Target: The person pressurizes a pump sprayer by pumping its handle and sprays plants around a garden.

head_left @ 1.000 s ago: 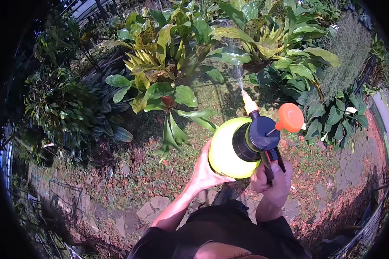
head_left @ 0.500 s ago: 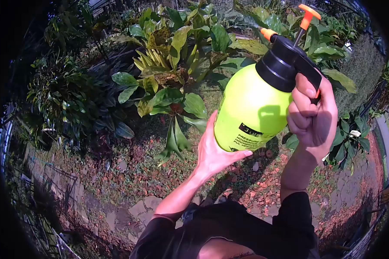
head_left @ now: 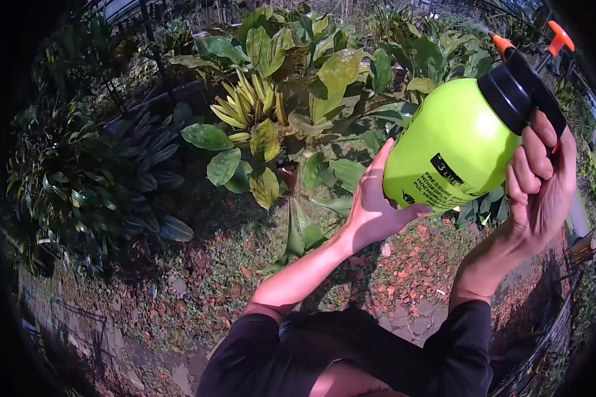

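Note:
A lime-yellow pressure sprayer (head_left: 450, 142) with a black top is held up in front of me, tilted to the right. My left hand (head_left: 377, 208) cups its base, thumb along the lower edge and fingers up the left side. Around the black handle (head_left: 546, 106), the fingers of my right hand (head_left: 540, 175) are curled. The orange nozzle (head_left: 502, 44) points up and left toward the leaves, with a faint mist at its tip. An orange pump knob (head_left: 561, 38) sticks up behind it.
Broad-leaved plants (head_left: 265, 59) fill the bed ahead. A dense dark shrub (head_left: 73, 178) grows at the left. Reddish gravel (head_left: 410, 258) and stone paving lie below my arms. A cut wood piece (head_left: 581, 248) shows at the right edge.
The sprayer and both hands have shifted to the right in view, and the sprayer leans further right. The plants appear slightly displaced as the view turned.

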Available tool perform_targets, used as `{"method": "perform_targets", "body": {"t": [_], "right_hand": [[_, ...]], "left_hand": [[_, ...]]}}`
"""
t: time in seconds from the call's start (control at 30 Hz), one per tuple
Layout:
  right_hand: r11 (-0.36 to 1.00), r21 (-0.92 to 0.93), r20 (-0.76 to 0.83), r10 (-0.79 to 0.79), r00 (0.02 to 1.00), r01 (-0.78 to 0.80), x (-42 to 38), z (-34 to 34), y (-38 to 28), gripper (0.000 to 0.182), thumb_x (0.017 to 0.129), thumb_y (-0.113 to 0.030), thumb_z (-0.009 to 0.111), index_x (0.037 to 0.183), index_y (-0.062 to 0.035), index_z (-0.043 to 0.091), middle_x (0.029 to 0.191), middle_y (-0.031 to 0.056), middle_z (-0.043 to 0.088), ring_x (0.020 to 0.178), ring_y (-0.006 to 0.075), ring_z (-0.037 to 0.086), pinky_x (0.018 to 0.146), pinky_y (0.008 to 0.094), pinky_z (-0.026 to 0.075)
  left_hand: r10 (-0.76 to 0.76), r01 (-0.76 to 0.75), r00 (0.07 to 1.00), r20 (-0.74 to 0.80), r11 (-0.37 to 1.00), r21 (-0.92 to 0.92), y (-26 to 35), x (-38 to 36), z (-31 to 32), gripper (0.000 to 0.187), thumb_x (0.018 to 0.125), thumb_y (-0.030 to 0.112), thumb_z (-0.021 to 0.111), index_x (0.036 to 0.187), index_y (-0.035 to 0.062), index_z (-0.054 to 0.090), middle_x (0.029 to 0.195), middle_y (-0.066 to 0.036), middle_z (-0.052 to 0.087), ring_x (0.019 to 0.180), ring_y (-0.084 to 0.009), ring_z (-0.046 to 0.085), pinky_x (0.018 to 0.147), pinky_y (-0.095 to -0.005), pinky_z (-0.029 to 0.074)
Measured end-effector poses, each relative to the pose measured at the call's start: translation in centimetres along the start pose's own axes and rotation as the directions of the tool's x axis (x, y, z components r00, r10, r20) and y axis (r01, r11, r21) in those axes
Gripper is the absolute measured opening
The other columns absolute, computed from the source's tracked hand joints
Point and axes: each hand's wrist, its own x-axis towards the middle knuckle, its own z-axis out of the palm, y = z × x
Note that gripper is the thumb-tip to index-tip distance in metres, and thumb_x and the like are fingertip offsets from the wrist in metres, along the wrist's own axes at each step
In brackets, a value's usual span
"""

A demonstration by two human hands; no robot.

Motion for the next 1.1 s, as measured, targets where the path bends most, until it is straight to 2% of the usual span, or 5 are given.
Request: {"method": "perform_targets", "body": {"t": [0.33, 0.57, 0.77, 1.0, 1.1], "right_hand": [[0.994, -0.067, -0.050, -0.091, 0.995, 0.087, -1.3, 9.9, 3.5, 0.028, 0.104, -0.033, 0.032, 0.086, -0.0115, 0.037, 0.057, -0.0048, 0.031, 0.038, 0.0051, 0.020, 0.030, 0.0218, 0.019], [0.954, 0.269, 0.360, 0.029, 0.932, -0.134, -0.9, 12.1, 6.6, 0.024, 0.104, -0.031, 0.035, 0.092, -0.0100, 0.036, 0.061, -0.0015, 0.033, 0.039, 0.0074, 0.021, 0.033, 0.0231, 0.018], [0.940, 0.294, 0.471, 0.015, 0.882, -0.172, 0.4, 15.4, 11.3, 0.028, 0.104, -0.035, 0.030, 0.093, -0.0098, 0.036, 0.061, 0.0003, 0.034, 0.039, 0.0091, 0.022, 0.035, 0.0236, 0.021], [0.993, 0.101, 0.270, 0.028, 0.962, -0.057, 1.0, 26.2, 18.8, 0.034, 0.101, -0.041, 0.036, 0.090, -0.0102, 0.041, 0.054, -0.0038, 0.029, 0.039, 0.0071, 0.020, 0.034, 0.0258, 0.019], [0.991, 0.040, 0.205, 0.118, 0.972, -0.129, 1.6, 30.5, 23.4, 0.037, 0.101, -0.037, 0.038, 0.084, -0.0051, 0.045, 0.055, -0.0023, 0.036, 0.044, 0.0044, 0.030, 0.039, 0.0231, 0.027]], "left_hand": [[0.088, -0.085, 0.996, 0.021, 0.987, -0.137, 1.7, -2.6, -7.6, 0.111, 0.067, 0.026, 0.087, 0.147, -0.0020, 0.015, 0.134, -0.019, 0.046, 0.120, -0.0274, 0.051, 0.099, -0.0393, 0.044], [0.097, -0.080, 0.973, -0.212, 0.993, 0.085, 4.7, -8.3, -13.6, 0.115, 0.062, 0.031, 0.090, 0.146, -0.0018, 0.018, 0.136, -0.017, 0.043, 0.124, -0.0270, 0.047, 0.105, -0.0414, 0.039], [0.123, -0.089, 0.934, -0.335, 0.989, 0.115, 5.3, -11.2, -19.5, 0.111, 0.066, 0.036, 0.087, 0.145, -0.0053, 0.022, 0.137, -0.020, 0.044, 0.124, -0.0284, 0.049, 0.104, -0.0402, 0.040], [0.163, -0.195, 0.889, -0.428, 0.980, -0.031, 4.7, -12.9, -29.4, 0.101, 0.072, 0.034, 0.084, 0.143, -0.0059, 0.025, 0.131, -0.018, 0.048, 0.118, -0.0257, 0.054, 0.101, -0.0388, 0.044], [0.056, -0.075, 0.888, -0.456, 0.997, -0.023, 2.6, -14.8, -35.2, 0.098, 0.071, 0.037, 0.084, 0.142, -0.0012, 0.028, 0.131, -0.016, 0.046, 0.120, -0.0247, 0.052, 0.100, -0.0386, 0.045]]}}
